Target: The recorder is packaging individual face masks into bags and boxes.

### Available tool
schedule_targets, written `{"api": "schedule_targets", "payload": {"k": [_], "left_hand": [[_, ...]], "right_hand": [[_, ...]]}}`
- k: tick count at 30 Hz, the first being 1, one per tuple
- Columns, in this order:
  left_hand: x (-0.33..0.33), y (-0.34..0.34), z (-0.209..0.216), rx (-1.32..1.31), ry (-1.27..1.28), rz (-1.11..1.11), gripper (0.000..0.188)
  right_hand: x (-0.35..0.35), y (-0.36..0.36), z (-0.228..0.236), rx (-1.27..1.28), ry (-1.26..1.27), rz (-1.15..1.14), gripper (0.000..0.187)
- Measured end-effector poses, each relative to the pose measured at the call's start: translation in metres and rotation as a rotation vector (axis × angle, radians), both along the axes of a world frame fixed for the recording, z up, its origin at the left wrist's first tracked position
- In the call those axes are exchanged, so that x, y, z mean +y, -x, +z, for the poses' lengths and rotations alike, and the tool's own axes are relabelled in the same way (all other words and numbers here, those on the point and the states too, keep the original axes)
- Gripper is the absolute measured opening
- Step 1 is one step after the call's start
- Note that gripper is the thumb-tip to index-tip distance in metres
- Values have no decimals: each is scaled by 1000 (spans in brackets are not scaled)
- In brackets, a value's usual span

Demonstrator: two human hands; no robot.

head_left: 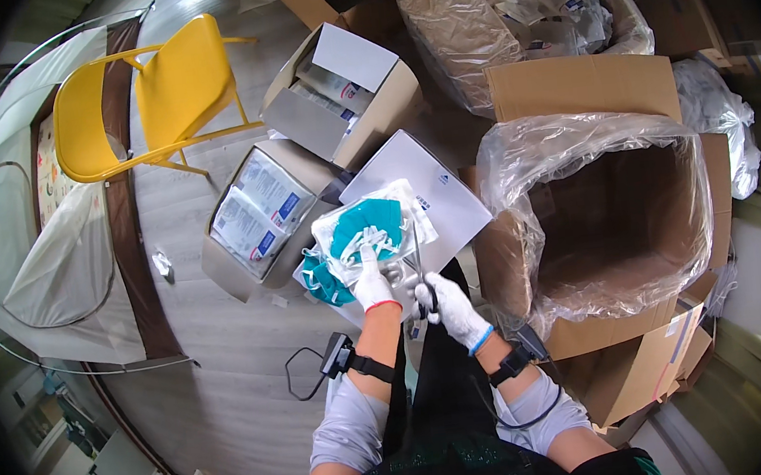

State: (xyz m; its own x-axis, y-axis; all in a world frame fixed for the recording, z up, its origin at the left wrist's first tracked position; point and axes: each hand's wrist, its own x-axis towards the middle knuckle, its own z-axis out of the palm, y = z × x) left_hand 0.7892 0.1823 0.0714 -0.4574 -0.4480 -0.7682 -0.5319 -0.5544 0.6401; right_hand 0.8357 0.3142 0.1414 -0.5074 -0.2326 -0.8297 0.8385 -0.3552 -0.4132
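Observation:
My left hand, in a white knit glove, is closed on a bundle of teal face masks. Its thumb lies over their bunched white straps. A white wrapper or bag surrounds the masks, and another teal mask hangs beside the wrist. In my right hand, also gloved, is a pair of scissors with dark handles. The blades point away from me along the right edge of the bundle. Below the masks lies a white box; the bundle covers part of its top.
An open carton of packets stands left, another white carton beyond it. At right sits a big plastic-lined carton; a similar one holding packets is farther off. A yellow folding chair stands by a tent.

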Motion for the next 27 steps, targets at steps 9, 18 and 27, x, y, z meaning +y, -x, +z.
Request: {"api": "schedule_targets", "payload": {"k": [9,18,27], "left_hand": [[10,2,19,-58,-99,66,28],[8,4,10,-59,-87,71,27],[-29,44,28,30,20,161,20]], "right_hand": [[9,4,-5,198,-118,43,30],[11,7,8,186,-232,136,44],[31,13,0,559,-923,592,66]]}}
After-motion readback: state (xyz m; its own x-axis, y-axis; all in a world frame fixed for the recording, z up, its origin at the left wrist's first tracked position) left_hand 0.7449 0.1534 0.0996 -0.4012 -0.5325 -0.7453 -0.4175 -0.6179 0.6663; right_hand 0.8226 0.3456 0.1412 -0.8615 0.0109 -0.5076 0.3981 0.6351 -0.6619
